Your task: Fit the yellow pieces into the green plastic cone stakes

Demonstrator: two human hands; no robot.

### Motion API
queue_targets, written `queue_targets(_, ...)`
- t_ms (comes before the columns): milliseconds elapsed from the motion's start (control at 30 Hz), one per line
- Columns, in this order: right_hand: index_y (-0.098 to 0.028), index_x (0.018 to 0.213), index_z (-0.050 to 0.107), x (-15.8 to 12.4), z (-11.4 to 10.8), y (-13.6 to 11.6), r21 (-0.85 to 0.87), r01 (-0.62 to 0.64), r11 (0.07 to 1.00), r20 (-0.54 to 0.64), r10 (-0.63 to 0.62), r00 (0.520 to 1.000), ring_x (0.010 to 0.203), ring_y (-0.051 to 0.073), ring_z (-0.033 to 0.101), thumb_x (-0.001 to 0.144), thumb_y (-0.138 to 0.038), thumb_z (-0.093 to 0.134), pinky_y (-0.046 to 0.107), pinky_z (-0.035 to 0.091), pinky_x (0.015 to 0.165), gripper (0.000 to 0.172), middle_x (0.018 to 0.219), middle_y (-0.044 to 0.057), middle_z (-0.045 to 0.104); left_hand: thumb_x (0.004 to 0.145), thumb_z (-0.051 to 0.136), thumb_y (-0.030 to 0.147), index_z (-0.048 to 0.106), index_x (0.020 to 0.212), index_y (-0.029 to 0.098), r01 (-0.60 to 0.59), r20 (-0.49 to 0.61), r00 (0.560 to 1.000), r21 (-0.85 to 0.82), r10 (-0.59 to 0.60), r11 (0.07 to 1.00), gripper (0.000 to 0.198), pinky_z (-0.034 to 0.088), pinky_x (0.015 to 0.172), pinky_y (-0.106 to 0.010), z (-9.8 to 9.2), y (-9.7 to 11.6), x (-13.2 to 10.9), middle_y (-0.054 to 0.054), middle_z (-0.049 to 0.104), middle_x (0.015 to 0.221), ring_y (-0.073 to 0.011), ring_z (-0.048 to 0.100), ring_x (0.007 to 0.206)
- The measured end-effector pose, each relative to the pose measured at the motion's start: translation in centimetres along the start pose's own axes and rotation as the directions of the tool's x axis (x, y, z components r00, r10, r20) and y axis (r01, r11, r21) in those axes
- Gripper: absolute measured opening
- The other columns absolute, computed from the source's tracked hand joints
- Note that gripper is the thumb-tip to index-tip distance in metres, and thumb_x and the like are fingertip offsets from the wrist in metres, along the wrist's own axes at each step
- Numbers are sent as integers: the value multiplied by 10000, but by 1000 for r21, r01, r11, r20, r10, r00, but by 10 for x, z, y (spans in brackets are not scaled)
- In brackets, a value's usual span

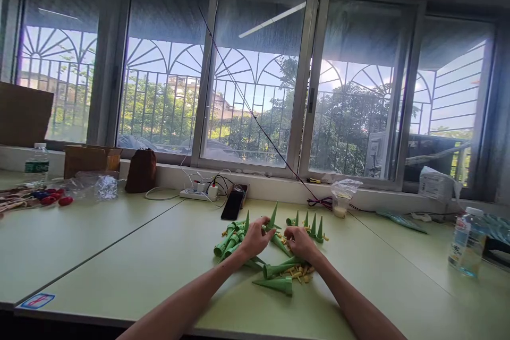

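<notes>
My left hand point(257, 236) is closed on a green plastic spike point(273, 217), which stands with its tip up. Close to its right, my right hand point(300, 243) has its fingers pinched together; whatever they hold is hidden. Loose green spikes point(229, 241) lie in a heap beside my left hand. Several more green spikes point(314, 224) stand upright in a row beyond my right hand, some with yellow pieces at their base. Small yellow T-shaped pieces point(298, 274) are piled between my forearms. In front of them, one green spike point(277, 286) lies on its side.
The pale green table point(151, 276) runs along a windowed wall. Behind the spikes are a black phone point(233, 203), a white power strip point(199, 194) and a plastic cup point(341, 202). A water bottle point(466, 241) stands at the right. Red balls with cords point(50, 199) lie far left.
</notes>
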State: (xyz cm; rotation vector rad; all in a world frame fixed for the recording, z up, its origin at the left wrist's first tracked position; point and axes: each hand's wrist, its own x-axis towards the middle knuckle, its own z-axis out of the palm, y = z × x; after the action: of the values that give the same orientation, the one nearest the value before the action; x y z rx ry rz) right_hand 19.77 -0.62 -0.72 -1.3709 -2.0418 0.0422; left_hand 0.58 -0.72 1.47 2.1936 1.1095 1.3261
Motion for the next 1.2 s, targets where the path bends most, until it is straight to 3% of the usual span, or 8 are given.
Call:
queue_targets(133, -163, 737, 680, -1, 0, -1, -41, -35, 999, 24, 36, 999, 710, 163, 595, 653, -28, 532, 222, 372, 657, 217, 731, 38, 684, 776, 588, 400, 600, 885, 163, 3, 10, 1000, -2, -3, 1000, 261, 419, 530, -223, 0, 0, 0, -25, 649, 742, -120, 550, 547)
queue_targets(300, -157, 723, 678, 0, 1, -1, -26, -58, 998, 44, 59, 997, 708, 159, 602, 624, -21, 540, 215, 380, 650, 218, 726, 36, 691, 773, 597, 384, 602, 884, 156, -22, 13, 1000, 18, 21, 1000, 254, 411, 540, -223, 1, -3, 1, -34, 656, 802, -111, 544, 556)
queue_targets(633, -162, 757, 688, -1, 0, -2, 49, -44, 998, 47, 42, 998, 659, 163, 618, 661, -57, 583, 213, 386, 592, 177, 714, 41, 700, 774, 591, 433, 600, 888, 157, -24, 17, 1000, 3, 24, 1000, 299, 405, 565, -239, 2, -3, 1, -29, 647, 767, -118, 535, 545)
queue_targets(900, -155, 834, 669, 3, 3, -1, 113, 26, 993, -101, -15, 995, 679, 174, 607, 772, -126, 531, 247, 417, 656, 154, 715, 48, 668, 771, 588, 403, 587, 842, 167, -37, 10, 999, 30, 36, 999, 247, 385, 542, -221, 1, 1, 0, -9, 624, 755, -99, 507, 526)
queue_targets(1067, -163, 897, 631, 4, -3, -11, 225, 72, 972, -272, -8, 962, 705, 186, 605, 844, -221, 479, 266, 435, 670, 171, 773, 57, 654, 767, 593, 376, 595, 845, 160, -40, 12, 999, 46, 39, 998, 230, 389, 541, -224, 0, 0, 0, -9, 624, 758, -101, 521, 530)
queue_targets(1200, -171, 874, 604, 3, -8, -20, 278, 106, 955, -333, -7, 943, 715, 190, 609, 865, -269, 465, 273, 451, 670, 170, 813, 68, 651, 771, 592, 357, 600, 862, 159, -50, 39, 998, 54, 48, 997, 218, 399, 534, -224, 0, 0, -1, -14, 640, 760, -111, 539, 541)
